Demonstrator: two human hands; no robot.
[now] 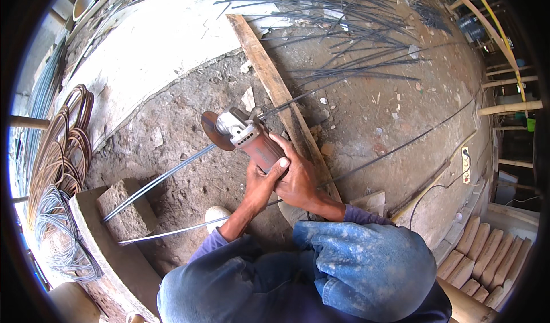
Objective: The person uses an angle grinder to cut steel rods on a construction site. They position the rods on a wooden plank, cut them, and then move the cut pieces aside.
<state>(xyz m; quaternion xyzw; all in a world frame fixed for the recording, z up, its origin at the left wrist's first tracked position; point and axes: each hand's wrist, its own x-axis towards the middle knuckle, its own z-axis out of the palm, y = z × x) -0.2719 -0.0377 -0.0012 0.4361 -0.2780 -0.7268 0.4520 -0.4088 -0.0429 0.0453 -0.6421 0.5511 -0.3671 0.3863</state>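
Note:
Both my hands are closed around the red-brown body of an angle grinder (pixel 260 151). My left hand (pixel 261 181) wraps it from the left, and my right hand (pixel 301 177) grips its right side, thumbs close together. The round disc (pixel 213 129) at its left end is above several thin steel rods (pixel 172 173); I cannot tell whether it touches them. These rods rest on a rough concrete block (pixel 129 208) at the left and run up right toward a wooden plank (pixel 266 71). Another rod (pixel 172 232) passes below my forearms.
Many loose dark rods (pixel 355 42) lie scattered at the far side. Coils of brown rod (pixel 69 128) and grey wire (pixel 63 231) are at the left. A power strip (pixel 466 165) with a dark cable lies at the right, near stacked bricks (pixel 487 251).

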